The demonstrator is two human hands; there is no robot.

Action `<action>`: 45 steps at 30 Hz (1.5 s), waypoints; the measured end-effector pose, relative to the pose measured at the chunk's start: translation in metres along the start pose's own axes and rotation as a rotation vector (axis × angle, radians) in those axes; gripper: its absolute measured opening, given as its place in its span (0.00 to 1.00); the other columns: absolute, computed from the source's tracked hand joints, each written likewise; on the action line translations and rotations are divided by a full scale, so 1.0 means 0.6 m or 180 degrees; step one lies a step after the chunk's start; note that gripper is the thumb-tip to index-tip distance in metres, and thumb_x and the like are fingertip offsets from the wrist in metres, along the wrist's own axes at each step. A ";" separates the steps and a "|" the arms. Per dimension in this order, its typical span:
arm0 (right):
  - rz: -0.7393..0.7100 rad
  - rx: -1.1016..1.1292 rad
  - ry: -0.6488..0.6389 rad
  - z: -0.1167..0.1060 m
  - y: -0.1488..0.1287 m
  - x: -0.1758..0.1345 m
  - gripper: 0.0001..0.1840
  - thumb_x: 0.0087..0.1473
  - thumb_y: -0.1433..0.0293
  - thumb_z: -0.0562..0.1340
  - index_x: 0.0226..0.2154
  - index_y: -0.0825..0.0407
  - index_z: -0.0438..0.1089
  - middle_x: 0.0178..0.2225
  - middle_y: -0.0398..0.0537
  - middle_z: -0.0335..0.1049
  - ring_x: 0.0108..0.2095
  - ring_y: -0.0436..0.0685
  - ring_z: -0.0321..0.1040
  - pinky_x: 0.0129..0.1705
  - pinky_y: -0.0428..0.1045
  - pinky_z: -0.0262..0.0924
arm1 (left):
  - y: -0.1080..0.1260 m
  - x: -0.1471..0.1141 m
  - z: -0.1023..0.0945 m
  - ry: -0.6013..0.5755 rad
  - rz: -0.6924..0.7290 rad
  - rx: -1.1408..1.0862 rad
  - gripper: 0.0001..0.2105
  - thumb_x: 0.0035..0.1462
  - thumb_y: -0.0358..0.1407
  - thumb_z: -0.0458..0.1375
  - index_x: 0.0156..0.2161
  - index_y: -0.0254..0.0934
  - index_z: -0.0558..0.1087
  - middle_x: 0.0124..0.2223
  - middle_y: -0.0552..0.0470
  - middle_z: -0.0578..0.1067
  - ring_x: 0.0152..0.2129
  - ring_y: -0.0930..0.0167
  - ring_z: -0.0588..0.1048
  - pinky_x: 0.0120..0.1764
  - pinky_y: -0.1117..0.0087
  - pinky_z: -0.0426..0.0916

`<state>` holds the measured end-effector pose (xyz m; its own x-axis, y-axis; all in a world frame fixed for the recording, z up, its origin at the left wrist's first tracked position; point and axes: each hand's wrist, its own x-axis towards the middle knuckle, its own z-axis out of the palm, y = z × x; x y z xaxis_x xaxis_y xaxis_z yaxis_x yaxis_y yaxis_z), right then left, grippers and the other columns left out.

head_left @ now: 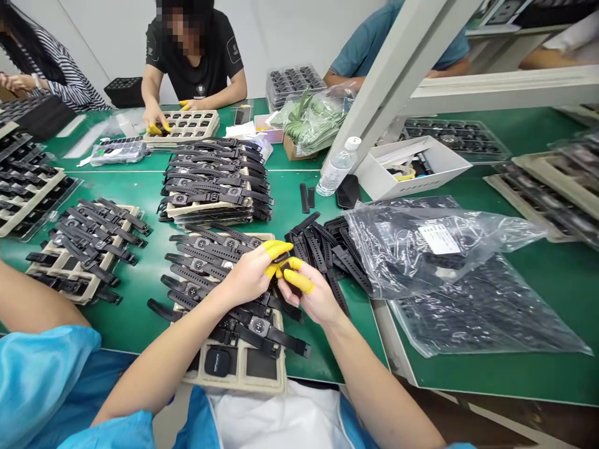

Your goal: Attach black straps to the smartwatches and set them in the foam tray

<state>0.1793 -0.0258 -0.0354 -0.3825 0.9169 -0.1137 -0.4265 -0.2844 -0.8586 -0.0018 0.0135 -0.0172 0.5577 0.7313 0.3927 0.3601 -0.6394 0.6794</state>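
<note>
My left hand (253,271) and my right hand (318,293) meet above the tray, with yellow covers on several fingertips. Between them they pinch a small black smartwatch (291,274), largely hidden by the fingers; I cannot tell whether a strap is joined to it. Below lies a beige compartment tray (241,378), covered by rows of watches with black straps (199,265). One strapless watch body (218,362) sits face up in a front compartment. Right beside my hands is a pile of loose black straps (318,246).
A tall stack of filled watch trays (213,181) stands behind, another tray (84,249) at left. To the right are plastic bags of straps (421,249), a bottle (337,168), a white box (416,165) and a post (388,81). A co-worker (194,56) handles a tray opposite.
</note>
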 end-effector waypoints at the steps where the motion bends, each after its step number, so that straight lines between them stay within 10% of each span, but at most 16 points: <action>1: 0.0045 0.0020 -0.0043 0.001 0.000 0.000 0.17 0.60 0.56 0.66 0.36 0.51 0.66 0.18 0.36 0.63 0.15 0.46 0.50 0.18 0.44 0.43 | -0.001 -0.001 -0.002 -0.0079 0.0118 0.0094 0.27 0.61 0.22 0.49 0.64 0.38 0.68 0.62 0.42 0.74 0.63 0.63 0.71 0.64 0.56 0.70; 20: 0.0216 0.1014 0.0052 0.006 -0.014 0.002 0.19 0.54 0.57 0.72 0.32 0.49 0.63 0.14 0.31 0.56 0.14 0.44 0.41 0.16 0.41 0.37 | 0.013 0.006 -0.006 -0.0302 0.0286 0.0745 0.24 0.68 0.28 0.47 0.67 0.34 0.61 0.56 0.37 0.71 0.56 0.59 0.72 0.57 0.55 0.75; 33: 0.0333 0.0549 0.0056 -0.002 -0.014 0.005 0.23 0.53 0.53 0.72 0.31 0.49 0.62 0.14 0.29 0.49 0.15 0.44 0.37 0.16 0.40 0.34 | 0.029 0.007 -0.008 -0.0648 0.0458 0.2067 0.21 0.67 0.35 0.49 0.58 0.24 0.70 0.48 0.31 0.73 0.48 0.53 0.72 0.48 0.52 0.76; 45: 0.0345 0.0332 0.0166 -0.005 -0.006 0.008 0.23 0.54 0.52 0.71 0.30 0.49 0.62 0.15 0.29 0.49 0.16 0.44 0.37 0.17 0.41 0.35 | 0.025 0.004 -0.009 -0.0703 0.0347 0.1686 0.18 0.68 0.34 0.49 0.57 0.26 0.70 0.50 0.35 0.73 0.49 0.57 0.72 0.53 0.55 0.74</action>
<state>0.1815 -0.0197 -0.0343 -0.3890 0.8918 -0.2310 -0.4689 -0.4075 -0.7836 0.0012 0.0070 -0.0030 0.7348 0.6241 0.2656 0.5850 -0.7813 0.2174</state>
